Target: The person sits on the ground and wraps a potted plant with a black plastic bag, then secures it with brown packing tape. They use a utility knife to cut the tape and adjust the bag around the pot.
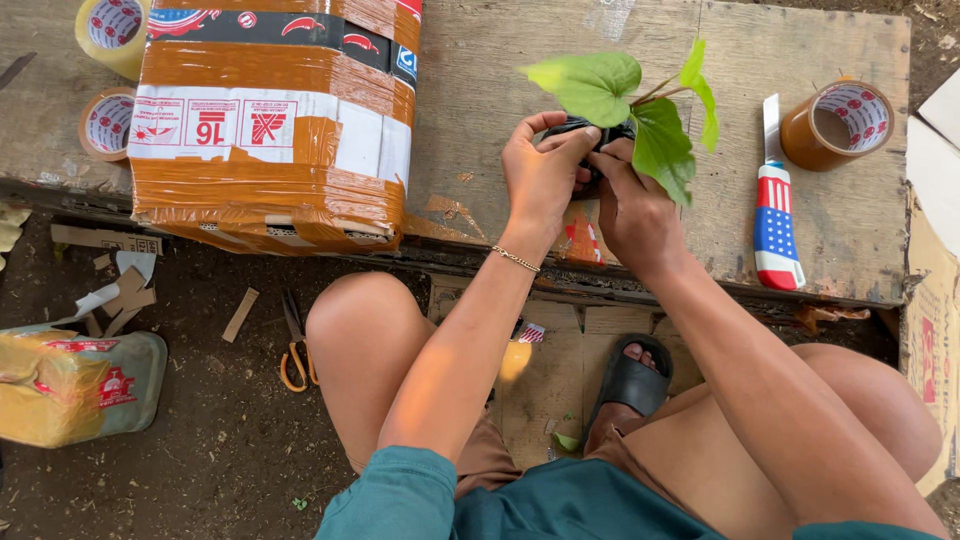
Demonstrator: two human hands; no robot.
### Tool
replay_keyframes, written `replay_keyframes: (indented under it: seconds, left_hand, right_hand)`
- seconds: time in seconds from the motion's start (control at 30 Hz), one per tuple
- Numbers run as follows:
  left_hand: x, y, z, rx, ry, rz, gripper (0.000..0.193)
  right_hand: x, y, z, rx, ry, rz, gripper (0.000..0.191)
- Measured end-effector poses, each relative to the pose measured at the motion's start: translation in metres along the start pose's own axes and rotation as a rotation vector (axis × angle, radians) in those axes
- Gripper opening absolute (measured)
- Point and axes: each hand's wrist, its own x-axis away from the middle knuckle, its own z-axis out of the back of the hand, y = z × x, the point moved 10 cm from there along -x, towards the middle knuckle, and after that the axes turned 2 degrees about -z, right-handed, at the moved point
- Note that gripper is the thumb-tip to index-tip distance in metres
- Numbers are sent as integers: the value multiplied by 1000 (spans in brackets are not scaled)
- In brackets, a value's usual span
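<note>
Brown taped carton (275,120) on bench, yellow sack (75,385) on ground

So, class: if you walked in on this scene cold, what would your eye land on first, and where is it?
First, the plant with bright green leaves at the middle of the wooden table, its small black pot gripped between the left hand and right hand. Next, the big box wrapped in brown tape at the table's left end. A striped cutter and a tape roll lie at the right.

worn wooden bench (520,60), dirt floor (220,440), daylight
</note>
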Motion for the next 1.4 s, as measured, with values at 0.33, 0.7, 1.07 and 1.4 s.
replay_keyframes:
  seconds: [0.33,0.7,1.07,1.4]
  left_hand:
    - [2,-4,5,51,-8,49,48]
    - [8,-1,3,77,-21,61,46]
    - [7,-4,3,139,-5,58,41]
    - [16,-11,3,179,55,-85,26]
  right_hand:
    - [-7,15,2,-19,66,-142,16]
    - [-5,36,-2,-240,106,-337,6]
    - [-9,22,-2,-135,60,-262,13]
    - [-11,23,-3,-56,60,-313,14]
